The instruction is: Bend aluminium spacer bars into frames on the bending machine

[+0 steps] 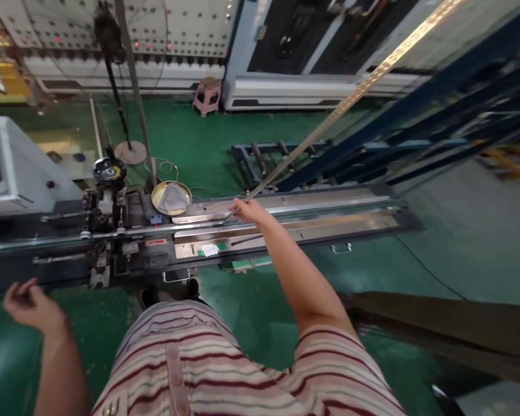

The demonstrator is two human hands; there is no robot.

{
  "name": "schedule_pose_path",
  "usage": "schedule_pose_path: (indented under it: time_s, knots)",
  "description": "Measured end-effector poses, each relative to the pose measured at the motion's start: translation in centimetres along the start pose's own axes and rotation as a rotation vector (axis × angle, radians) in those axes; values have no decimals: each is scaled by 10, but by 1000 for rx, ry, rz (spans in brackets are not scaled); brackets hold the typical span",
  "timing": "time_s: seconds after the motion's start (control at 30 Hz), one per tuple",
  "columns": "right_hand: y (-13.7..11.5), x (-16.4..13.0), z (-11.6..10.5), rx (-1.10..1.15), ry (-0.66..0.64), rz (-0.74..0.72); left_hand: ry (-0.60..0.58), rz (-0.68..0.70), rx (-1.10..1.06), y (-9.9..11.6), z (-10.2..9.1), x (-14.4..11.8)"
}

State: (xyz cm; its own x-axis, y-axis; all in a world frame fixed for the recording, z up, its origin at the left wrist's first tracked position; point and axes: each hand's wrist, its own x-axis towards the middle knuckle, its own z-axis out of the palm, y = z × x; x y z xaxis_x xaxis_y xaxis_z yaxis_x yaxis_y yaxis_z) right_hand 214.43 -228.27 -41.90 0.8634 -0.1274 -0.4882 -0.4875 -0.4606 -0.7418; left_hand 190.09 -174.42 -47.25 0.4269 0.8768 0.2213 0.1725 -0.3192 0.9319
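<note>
My right hand (248, 210) is closed around the lower part of a long, thin metal strip (320, 132), which slants up to the upper right and looks perforated along its far part. The strip's lower end is close to the rail of a long machine bed (398, 218); whether they touch, I cannot tell. Along the rail lies a narrow metal bar (156, 230), running left through a roller mechanism (106, 202). Off to the lower left, my left hand (32, 306) hangs in front of the bed with loosely curled, parted fingers and nothing visible in it.
A round tin with a grey cloth (172, 197) sits on the bed beside a small blue block (156, 219). White paper (210, 249) lies nearer me. Behind stand a pink stool (207, 97) and a blue frame (364, 141). A grey machine housing (30, 167) is at left.
</note>
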Motion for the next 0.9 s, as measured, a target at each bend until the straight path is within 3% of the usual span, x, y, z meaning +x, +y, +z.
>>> schedule_pose_path:
  time_s: [0.07, 0.13, 0.23, 0.47, 0.67, 0.9]
  knots:
    - [-14, -5, 29, -22, -73, -28, 120, 62, -52, -31, -13, -16]
    - [-26, -10, 61, -36, -133, -61, 112, 60, -84, -54, -22, -24]
    - [-42, -21, 114, -75, -196, -129, 111, 59, -106, -72, -36, -19]
    - [-86, -57, 254, -287, -317, -347, 115, -7, -123, -91, -93, 9]
    - [-137, -98, 383, -377, -395, -471, 130, -84, -94, -137, -157, 36]
    - [-201, -149, 540, -389, -449, -506, 198, -137, -98, -188, -237, 97]
